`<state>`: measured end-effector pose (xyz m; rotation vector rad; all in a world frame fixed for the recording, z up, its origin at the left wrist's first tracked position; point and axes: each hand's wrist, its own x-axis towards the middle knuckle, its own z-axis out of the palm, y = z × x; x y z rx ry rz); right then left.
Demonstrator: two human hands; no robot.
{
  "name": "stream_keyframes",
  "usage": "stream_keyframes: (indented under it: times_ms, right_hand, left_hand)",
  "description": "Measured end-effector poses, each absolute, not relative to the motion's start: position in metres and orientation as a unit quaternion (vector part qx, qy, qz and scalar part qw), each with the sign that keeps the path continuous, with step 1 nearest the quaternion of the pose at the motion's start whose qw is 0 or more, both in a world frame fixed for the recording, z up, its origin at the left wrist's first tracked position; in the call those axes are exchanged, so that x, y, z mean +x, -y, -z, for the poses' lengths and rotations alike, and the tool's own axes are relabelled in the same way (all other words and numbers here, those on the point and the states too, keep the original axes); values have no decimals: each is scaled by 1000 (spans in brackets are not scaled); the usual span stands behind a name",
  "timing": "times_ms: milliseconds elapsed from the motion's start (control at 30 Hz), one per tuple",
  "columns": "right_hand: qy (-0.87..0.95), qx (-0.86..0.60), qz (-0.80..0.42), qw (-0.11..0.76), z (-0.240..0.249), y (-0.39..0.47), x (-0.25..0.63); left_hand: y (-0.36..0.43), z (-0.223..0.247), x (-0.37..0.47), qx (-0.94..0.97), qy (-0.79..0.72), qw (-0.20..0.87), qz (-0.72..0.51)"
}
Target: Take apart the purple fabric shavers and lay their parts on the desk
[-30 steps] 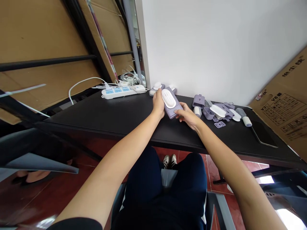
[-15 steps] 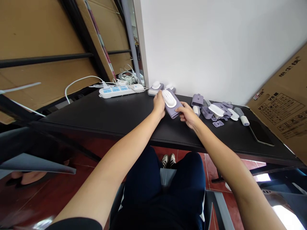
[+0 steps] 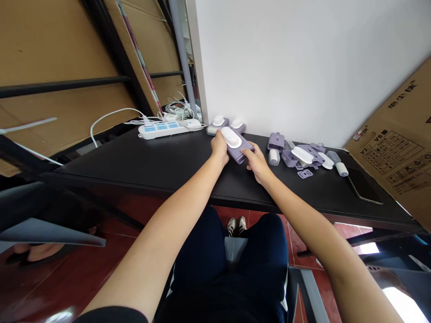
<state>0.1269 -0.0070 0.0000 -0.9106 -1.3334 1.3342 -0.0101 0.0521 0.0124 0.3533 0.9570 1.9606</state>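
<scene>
Both hands hold a flat purple case (image 3: 239,153) above the black table, with a white oval brush-like piece (image 3: 231,137) on its upper face. My left hand (image 3: 219,148) is closed around the far left end. At the near right end, my right hand (image 3: 257,162) grips the case with its thumb on top and its fingers beneath, partly hidden. Just behind stand two similar purple pieces with white tops, one at the left (image 3: 218,122) and another at the right (image 3: 237,124).
Loose purple and white parts lie to the right, including a purple holder (image 3: 276,141), a white cylinder (image 3: 274,157) and a white oval brush (image 3: 302,155). A phone (image 3: 363,186) lies beside a cardboard box (image 3: 397,148). At the left is a power strip (image 3: 168,128) with cables.
The case has shifted slightly left and away from me, with both hands still on it. More of the white cylinder by the right hand now shows.
</scene>
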Motion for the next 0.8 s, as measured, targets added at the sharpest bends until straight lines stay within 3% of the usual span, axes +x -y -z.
stream_keyframes:
  times_ms: [167, 433, 800]
  right_hand:
    - [564, -368, -484, 558, 0, 7, 124]
    - [548, -359, -479, 584, -2, 6, 120]
    - [508, -407, -588, 480, -5, 8, 124]
  left_hand:
    - [-50, -16, 2, 112, -413, 464, -775]
    - [-52, -20, 7, 122, -396, 473, -777]
    - [-61, -13, -12, 143, -375, 415, -817]
